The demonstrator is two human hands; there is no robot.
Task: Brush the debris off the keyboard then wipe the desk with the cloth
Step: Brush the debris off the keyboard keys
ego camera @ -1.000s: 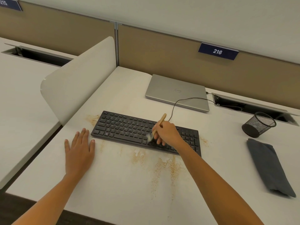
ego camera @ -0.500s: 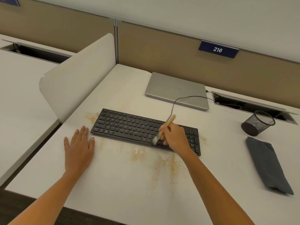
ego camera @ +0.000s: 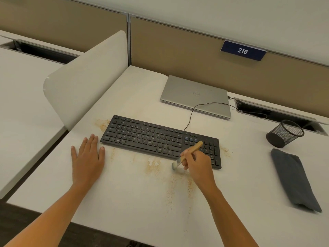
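Looking down from the head view, the right hand (ego camera: 197,164) curls its fingers round the wooden handle of a small brush (ego camera: 191,151). The bristles sit on the desk (ego camera: 124,202), just off the near edge of the keyboard (ego camera: 151,138). The left hand (ego camera: 88,161) lies flat on the desk with straight fingers, just beside the keyboard's left end, holding nothing. Tan debris (ego camera: 153,166) is scattered on the desk near of the keyboard, with smaller patches at its far-left corner and right end. The folded grey cloth (ego camera: 293,179) lies well apart on the right, untouched.

As I judge it, three things could go wrong:
- A hard flick could send crumbs over the near desk edge.
- The keyboard might slide, since neither hand steadies it.
- Rightward strokes could push grit toward the cloth.
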